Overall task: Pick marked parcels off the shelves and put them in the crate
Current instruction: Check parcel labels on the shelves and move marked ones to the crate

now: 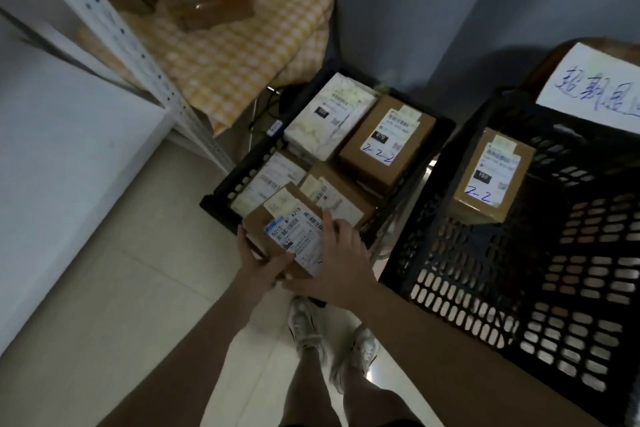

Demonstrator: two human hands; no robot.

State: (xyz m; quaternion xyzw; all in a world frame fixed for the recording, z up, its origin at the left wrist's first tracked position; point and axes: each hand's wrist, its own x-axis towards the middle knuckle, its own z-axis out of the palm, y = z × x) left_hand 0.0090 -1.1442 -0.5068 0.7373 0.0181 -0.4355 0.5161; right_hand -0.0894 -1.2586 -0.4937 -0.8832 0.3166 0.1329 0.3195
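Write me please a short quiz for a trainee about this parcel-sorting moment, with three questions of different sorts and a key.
1. True or false: the left hand and the right hand are both on the cardboard parcel.
2. How many parcels lie in the right crate? A) one B) three C) none
3. Fill in: the brown box in the left crate bears the handwritten mark ___.

Key: 1 true; 2 A; 3 2-2-2.
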